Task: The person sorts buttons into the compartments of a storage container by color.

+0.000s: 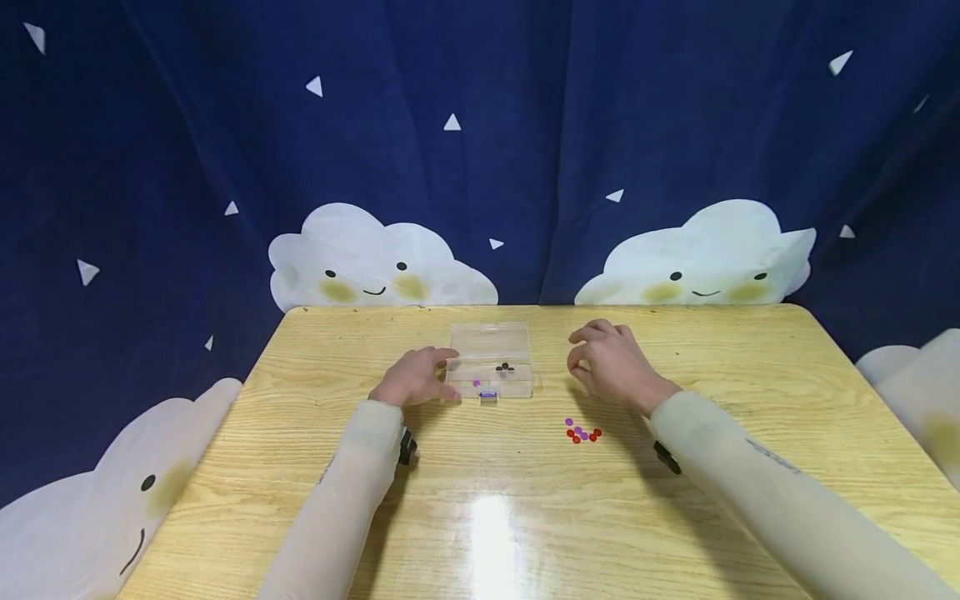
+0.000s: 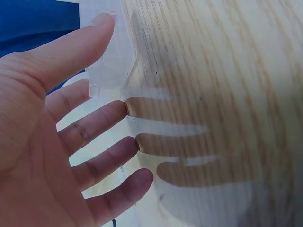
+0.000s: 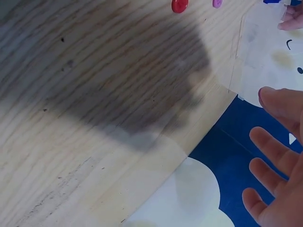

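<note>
A clear plastic box (image 1: 517,389) lies on the table with its lid (image 1: 489,340) folded back. Inside it are several black pieces (image 1: 505,367) and a purple one (image 1: 476,383). My left hand (image 1: 415,377) is at the box's left end, thumb and fingers extended; in the left wrist view the thumb overlaps the clear plastic, though firm contact is hard to tell. To the right of the box, my right hand (image 1: 611,364) hovers over the table, fingers loosely bent, holding nothing. Small red button-like discs (image 1: 576,439) and purple ones (image 1: 578,431) lie in front of it.
The wooden table (image 1: 360,517) ends at the back against a dark blue curtain (image 1: 510,150) with white cloud shapes. A blue-purple latch (image 1: 488,396) is on the box's front side. Bright glare falls on the tabletop near the front.
</note>
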Demonstrator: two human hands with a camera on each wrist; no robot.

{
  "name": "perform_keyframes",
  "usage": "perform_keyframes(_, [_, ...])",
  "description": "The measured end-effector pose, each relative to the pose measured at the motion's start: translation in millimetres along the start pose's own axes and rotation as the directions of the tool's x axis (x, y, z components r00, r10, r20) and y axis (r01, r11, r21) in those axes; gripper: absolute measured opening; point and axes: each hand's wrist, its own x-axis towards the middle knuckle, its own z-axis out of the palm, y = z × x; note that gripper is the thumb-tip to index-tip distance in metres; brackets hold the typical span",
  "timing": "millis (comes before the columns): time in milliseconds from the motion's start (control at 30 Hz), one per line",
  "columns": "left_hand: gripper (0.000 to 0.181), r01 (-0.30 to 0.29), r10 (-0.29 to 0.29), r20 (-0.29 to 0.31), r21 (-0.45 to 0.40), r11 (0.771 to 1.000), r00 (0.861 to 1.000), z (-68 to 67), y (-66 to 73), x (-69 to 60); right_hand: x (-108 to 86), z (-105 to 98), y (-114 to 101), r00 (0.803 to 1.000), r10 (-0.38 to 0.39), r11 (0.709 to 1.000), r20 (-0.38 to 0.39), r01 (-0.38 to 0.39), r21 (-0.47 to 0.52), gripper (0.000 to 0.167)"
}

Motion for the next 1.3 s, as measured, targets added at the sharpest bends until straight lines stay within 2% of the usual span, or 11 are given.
perform_keyframes(567, [0.080, 0.016, -0.016, 0.002, 0.003, 1.000, 1.000, 0.7, 0.7, 0.6, 16.9, -2.7, 2.4, 0.999, 0.026, 0.999, 0.027, -0.025, -0.028, 0.009])
perform_keyframes(833, [0.080, 0.000, 0.000, -0.001, 0.021, 1.000, 1.000, 0.2, 0.1, 1.4, 22.9, -4.7, 4.1, 0.998, 0.052, 0.999, 0.031, -0.052, -0.013, 0.011])
perform_keyframes(1300, [0.079, -0.002, 0.002, -0.005, 0.008, 1.000, 1.000, 2.3, -1.8, 1.7, 44.0, 0.6, -18.3, 0.997, 0.061, 0.998, 0.046, -0.062, 0.020, 0.009])
